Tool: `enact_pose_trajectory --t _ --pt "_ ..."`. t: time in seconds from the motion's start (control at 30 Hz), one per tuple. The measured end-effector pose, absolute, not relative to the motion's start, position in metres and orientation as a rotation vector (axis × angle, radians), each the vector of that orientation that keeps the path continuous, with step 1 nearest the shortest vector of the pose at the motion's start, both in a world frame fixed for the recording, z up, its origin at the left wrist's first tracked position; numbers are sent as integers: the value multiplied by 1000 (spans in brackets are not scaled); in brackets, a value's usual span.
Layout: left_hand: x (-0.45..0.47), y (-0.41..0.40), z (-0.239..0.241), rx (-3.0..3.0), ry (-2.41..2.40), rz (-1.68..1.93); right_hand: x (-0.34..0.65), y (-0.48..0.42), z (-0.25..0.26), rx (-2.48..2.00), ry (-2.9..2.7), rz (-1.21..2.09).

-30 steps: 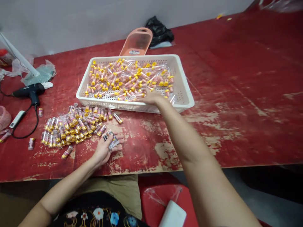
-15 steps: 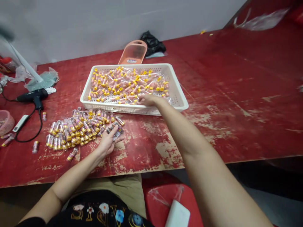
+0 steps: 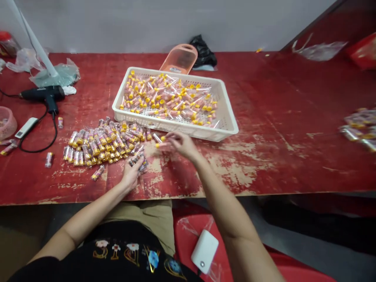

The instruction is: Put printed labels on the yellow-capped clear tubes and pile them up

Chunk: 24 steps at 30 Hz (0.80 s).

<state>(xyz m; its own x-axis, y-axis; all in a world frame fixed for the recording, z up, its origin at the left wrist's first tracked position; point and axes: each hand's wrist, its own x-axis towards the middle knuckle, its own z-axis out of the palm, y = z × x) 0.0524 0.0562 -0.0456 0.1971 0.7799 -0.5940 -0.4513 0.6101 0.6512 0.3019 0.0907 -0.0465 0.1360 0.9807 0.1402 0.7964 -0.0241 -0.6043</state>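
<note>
A white perforated tray (image 3: 229, 121) holds many small clear tubes with yellow caps (image 3: 170, 100). In front of it, on the worn red table (image 3: 279, 149), lies a heap of labelled tubes (image 3: 102, 143). My left hand (image 3: 132, 169) rests on the table at the heap's right edge, fingers closed round a small bundle of labels or sleeves (image 3: 140, 161). My right hand (image 3: 180, 144) is just in front of the tray, pinching a yellow-capped tube (image 3: 161, 141) between its fingers, close to my left hand.
A black heat gun (image 3: 44, 96) with its cord lies at the left, beside a white remote-like device (image 3: 26, 127) and stray tubes. An orange scoop (image 3: 181, 58) and black bag (image 3: 204, 53) sit behind the tray. More tubes (image 3: 360, 127) blur at the right edge.
My right hand has come out of the tray with a yellow-capped tube and drawn back toward my left hand. The left hand stays by the heap with its bundle. The view swung right.
</note>
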Motion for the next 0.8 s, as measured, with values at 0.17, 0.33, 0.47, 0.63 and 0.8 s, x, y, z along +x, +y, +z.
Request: enact_pose_trajectory --t 0.17,0.33,0.47,0.63,0.8 --pt "52 44 -64 330 1139 874 246 61 -86 -1831 -1805 480" --pt "53 45 -71 279 1140 891 253 54 -94 -1780 -1626 437" --pt "54 49 -70 206 1127 898 251 40 -100 -1532 -1130 502" --pt "62 50 -68 154 1141 962 225 23 -106 -1420 -814 765" --pt "73 49 -71 183 1159 1022 196 17 -106 -1543 -806 646"
